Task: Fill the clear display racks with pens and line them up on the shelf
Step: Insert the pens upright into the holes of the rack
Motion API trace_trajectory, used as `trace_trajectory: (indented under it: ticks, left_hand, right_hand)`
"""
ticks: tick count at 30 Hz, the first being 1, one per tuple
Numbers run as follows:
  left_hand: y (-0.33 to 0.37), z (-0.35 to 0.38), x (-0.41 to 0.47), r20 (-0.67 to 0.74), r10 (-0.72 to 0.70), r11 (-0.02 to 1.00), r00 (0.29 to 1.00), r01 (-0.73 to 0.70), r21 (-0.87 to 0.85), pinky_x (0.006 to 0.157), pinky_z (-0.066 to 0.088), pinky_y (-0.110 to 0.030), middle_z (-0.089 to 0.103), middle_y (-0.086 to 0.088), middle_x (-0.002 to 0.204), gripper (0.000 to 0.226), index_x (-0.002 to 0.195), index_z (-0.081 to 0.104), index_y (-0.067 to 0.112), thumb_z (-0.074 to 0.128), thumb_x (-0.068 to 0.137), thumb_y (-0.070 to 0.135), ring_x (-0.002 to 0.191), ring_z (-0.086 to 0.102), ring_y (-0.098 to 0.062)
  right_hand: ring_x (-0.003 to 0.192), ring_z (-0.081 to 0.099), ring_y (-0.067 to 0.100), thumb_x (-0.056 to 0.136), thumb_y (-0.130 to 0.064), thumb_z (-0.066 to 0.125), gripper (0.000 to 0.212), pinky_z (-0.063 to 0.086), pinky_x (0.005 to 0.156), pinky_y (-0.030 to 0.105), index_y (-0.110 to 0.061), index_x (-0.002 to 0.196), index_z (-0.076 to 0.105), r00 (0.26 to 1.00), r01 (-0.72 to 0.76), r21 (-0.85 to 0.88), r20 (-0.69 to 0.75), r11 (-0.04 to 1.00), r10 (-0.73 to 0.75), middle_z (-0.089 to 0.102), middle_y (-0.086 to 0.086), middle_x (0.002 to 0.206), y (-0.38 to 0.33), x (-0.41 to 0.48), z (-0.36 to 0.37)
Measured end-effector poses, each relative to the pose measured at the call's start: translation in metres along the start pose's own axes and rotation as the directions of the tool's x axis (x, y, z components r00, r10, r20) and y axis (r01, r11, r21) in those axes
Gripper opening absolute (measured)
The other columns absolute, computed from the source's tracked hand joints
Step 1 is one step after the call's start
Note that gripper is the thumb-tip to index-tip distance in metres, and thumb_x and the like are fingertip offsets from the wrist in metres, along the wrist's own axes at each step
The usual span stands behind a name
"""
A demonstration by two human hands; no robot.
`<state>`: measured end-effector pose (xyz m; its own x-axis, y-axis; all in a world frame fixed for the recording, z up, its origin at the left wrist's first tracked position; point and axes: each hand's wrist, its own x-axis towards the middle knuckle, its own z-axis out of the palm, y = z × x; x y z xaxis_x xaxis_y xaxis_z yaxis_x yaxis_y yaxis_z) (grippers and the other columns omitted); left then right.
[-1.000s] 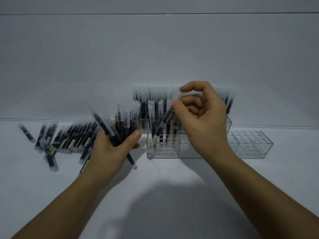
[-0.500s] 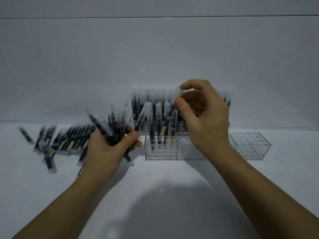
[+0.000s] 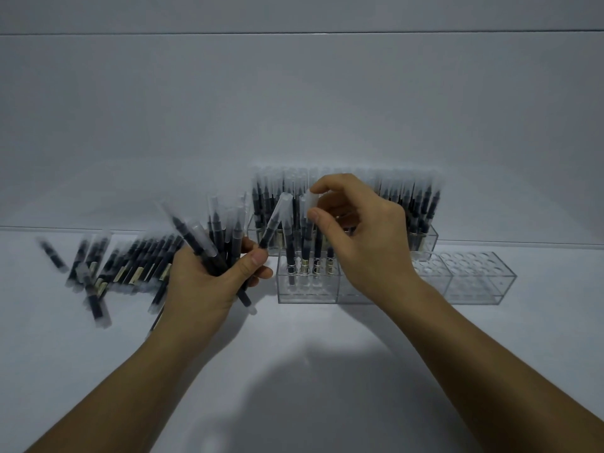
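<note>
Here, left hand (image 3: 209,282) gripping black pens (image 3: 196,238) (frosted caps (image 3: 214,204)), right hand (image 3: 362,243) pinching another pen (image 3: 309,203)

At centre-left of the frame the left hand (image 3: 209,282) grips a splayed bundle of pens (image 3: 212,237). Just right of centre, the right hand (image 3: 362,243) pinches the frosted cap of one pen (image 3: 308,204) standing upright in the near rack (image 3: 307,294) beside a few others. Behind it stands a full rack (image 3: 425,237), an empty rack (image 3: 474,279) sits to the right, and loose pens (image 3: 130,266) lie blurred at the left on the white shelf (image 3: 523,328).
</note>
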<state>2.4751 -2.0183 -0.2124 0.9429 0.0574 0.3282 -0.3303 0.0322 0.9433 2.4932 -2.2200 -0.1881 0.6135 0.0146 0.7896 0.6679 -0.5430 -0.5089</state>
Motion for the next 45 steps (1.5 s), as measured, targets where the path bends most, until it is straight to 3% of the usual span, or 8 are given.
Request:
trace_trajectory:
  ticks: [4,14,21,30,38,41,45]
  left_hand:
    - [-0.001,-0.001,0.000,0.007,0.012,1.000,1.000,-0.012,0.018,0.064,0.060,-0.028,0.074,-0.009,0.076,0.014,0.087,0.068,0.010,0.073,0.078,0.020,0.072,0.075,-0.025]
    - [-0.002,0.002,-0.001,0.021,0.015,1.000,1.000,-0.016,0.026,0.064,0.059,-0.026,0.075,-0.008,0.075,0.011,0.086,0.068,0.010,0.072,0.080,0.017,0.071,0.075,-0.023]
    - [-0.004,0.002,-0.001,0.033,0.021,0.999,0.999,-0.022,0.034,0.064,0.059,-0.027,0.074,-0.008,0.075,0.011,0.087,0.068,0.010,0.072,0.080,0.018,0.071,0.075,-0.023]
    - [-0.006,0.000,0.000,0.025,0.019,0.999,0.999,-0.020,0.041,0.065,0.058,-0.028,0.074,-0.007,0.075,0.010,0.088,0.069,0.011,0.072,0.082,0.018,0.073,0.075,-0.025]
    - [-0.003,0.000,-0.002,0.034,0.029,0.998,0.999,-0.031,0.056,0.064,0.058,-0.025,0.074,-0.008,0.075,0.010,0.088,0.068,0.008,0.071,0.083,0.017,0.073,0.075,-0.023]
    - [-0.003,0.000,-0.002,0.039,0.035,0.998,0.999,-0.037,0.056,0.064,0.058,-0.025,0.074,-0.007,0.075,0.008,0.087,0.068,0.009,0.071,0.084,0.016,0.072,0.075,-0.022]
    - [-0.002,0.000,-0.001,0.034,0.043,0.998,0.999,-0.044,0.043,0.063,0.058,-0.025,0.074,-0.008,0.074,0.006,0.087,0.067,0.008,0.070,0.085,0.012,0.070,0.075,-0.020]
  right_hand:
    - [0.081,0.066,0.005,0.093,-0.010,0.073,0.021,0.057,0.076,0.022,-0.013,0.114,0.069,0.999,0.034,-0.035,0.013,0.999,-0.033,0.071,-0.004,0.088,-0.001,0.003,0.003]
    - [0.075,0.065,0.011,0.093,-0.007,0.072,0.022,0.056,0.073,0.027,-0.009,0.114,0.069,0.993,0.118,-0.097,0.043,0.988,-0.114,0.071,0.001,0.084,-0.004,0.007,0.005]
    - [0.074,0.064,0.009,0.093,-0.007,0.073,0.021,0.055,0.072,0.020,-0.010,0.113,0.068,0.997,0.076,-0.081,0.035,0.994,-0.073,0.069,-0.002,0.084,-0.007,0.004,0.005]
    - [0.071,0.064,0.015,0.094,-0.008,0.072,0.020,0.057,0.068,0.033,-0.010,0.113,0.066,0.994,0.099,-0.150,0.055,0.984,-0.091,0.068,0.001,0.081,-0.011,0.002,0.002]
    - [0.068,0.064,0.011,0.096,-0.009,0.068,0.018,0.056,0.067,0.028,-0.014,0.113,0.065,0.994,-0.023,-0.108,0.100,0.994,0.034,0.067,-0.002,0.077,-0.011,0.002,0.001]
    - [0.066,0.063,0.011,0.096,-0.008,0.066,0.025,0.057,0.069,0.032,-0.014,0.120,0.064,0.987,0.009,-0.164,0.159,0.986,0.017,0.066,-0.002,0.076,-0.009,0.000,0.006]
    - [0.068,0.057,0.011,0.096,-0.012,0.066,0.026,0.053,0.067,0.033,-0.016,0.121,0.064,0.995,0.039,-0.205,0.102,0.978,-0.018,0.062,-0.003,0.079,-0.011,-0.003,0.005]
